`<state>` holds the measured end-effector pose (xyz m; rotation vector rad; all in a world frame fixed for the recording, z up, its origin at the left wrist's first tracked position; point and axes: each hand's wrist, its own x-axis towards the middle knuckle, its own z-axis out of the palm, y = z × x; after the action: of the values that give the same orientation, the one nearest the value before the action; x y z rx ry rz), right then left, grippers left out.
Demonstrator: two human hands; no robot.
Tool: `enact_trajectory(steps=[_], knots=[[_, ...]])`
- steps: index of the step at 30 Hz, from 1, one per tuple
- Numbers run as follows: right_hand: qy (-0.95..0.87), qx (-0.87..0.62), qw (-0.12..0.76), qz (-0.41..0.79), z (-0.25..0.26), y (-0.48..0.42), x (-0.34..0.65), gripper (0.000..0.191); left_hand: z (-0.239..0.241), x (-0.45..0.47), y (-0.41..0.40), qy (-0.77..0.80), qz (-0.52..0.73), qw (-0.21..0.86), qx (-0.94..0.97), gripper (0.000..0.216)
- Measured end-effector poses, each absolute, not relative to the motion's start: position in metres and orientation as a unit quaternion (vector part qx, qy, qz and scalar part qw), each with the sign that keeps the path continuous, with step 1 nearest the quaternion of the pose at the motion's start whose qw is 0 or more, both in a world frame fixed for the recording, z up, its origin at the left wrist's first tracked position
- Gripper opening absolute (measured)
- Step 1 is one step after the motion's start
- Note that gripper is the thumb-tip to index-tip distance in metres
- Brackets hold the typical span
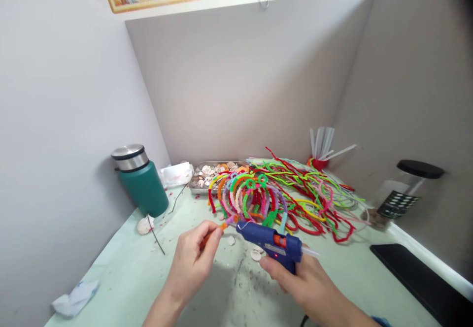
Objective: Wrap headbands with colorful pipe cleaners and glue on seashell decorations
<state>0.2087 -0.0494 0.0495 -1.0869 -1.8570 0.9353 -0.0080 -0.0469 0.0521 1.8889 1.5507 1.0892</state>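
My right hand (301, 280) is wrapped round the handle of a blue glue gun (260, 236), which has a small red light lit and a clear glue stick (310, 252) poking out of its back. Its nozzle points left, close to an orange and purple pipe cleaner (224, 225) pinched in my left hand (195, 253). Whether the nozzle touches it I cannot tell. Just beyond stands a row of fuzzy pipe-cleaner hoops (236, 194) in many colours. White shells (256, 254) lie on the table under the gun.
A metal tray (194, 190) of shells sits at the back, beside a heap of loose pipe cleaners (310, 184). Glue sticks stand in a red cup (318, 163). A green bottle (142, 184) is left; a black-lidded jar (401, 196) and black slab (421, 277) are right. Grey partitions (240, 90) surround the table.
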Motion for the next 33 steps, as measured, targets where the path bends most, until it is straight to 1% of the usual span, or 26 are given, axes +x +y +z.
enact_trajectory(steps=[4,9,15,22,29,33], knots=[[-0.727,-0.429,0.390,0.368,0.0495,-0.0485,0.2095,0.032,0.0521,-0.0076,-0.0459,0.565,0.396,0.228,0.687,0.027],[-0.735,-0.412,0.394,0.367,0.0487,-0.0506,0.2079,0.029,0.0519,-0.0078,-0.0458,0.564,0.397,0.223,0.689,0.027],[-0.723,-0.434,0.407,0.351,0.0511,-0.0485,0.2083,0.026,0.0518,-0.0076,-0.0463,0.566,0.401,0.228,0.683,0.026],[-0.734,-0.420,0.391,0.362,0.0513,-0.0520,0.2067,0.027,0.0519,-0.0078,-0.0459,0.562,0.406,0.235,0.682,0.026],[-0.717,-0.447,0.390,0.365,0.0535,-0.0508,0.2071,0.029,0.0518,-0.0093,-0.0473,0.557,0.406,0.242,0.683,0.026],[-0.728,-0.437,0.378,0.369,0.0507,-0.0530,0.2068,0.028,0.0521,-0.0086,-0.0475,0.555,0.404,0.238,0.687,0.025]])
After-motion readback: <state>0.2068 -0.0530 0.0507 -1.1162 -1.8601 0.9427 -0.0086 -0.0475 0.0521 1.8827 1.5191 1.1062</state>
